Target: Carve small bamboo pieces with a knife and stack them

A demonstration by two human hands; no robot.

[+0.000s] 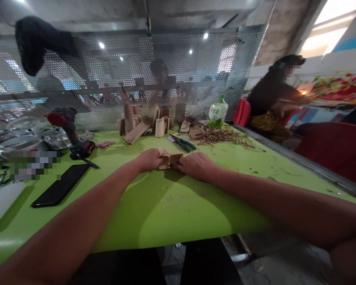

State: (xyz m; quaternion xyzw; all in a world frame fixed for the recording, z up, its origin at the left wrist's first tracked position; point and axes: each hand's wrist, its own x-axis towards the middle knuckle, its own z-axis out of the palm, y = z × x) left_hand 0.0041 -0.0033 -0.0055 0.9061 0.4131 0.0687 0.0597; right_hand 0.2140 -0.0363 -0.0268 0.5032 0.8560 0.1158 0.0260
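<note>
My left hand (150, 160) and my right hand (197, 165) meet over the middle of the table, both closed on a tan folded piece (173, 158) that looks like stiff card or dried husk. The left fingers grip its left end and the right fingers its right end; the fingertips are partly hidden. Just beyond lie pliers (184, 143) with dark green handles. Similar tan pieces (159, 128) stand and lean in a group behind, and a curved one (137, 132) lies beside them.
On the green table (178, 213) lie a heap of brown scraps (218, 135), a green-capped bottle (218, 113), a black phone (61, 185) and a red-and-black cordless drill (72, 132). Clear plastic containers (22, 142) crowd the left. Behind stands a perforated metal screen (115, 71). A person (269, 89) sits at right.
</note>
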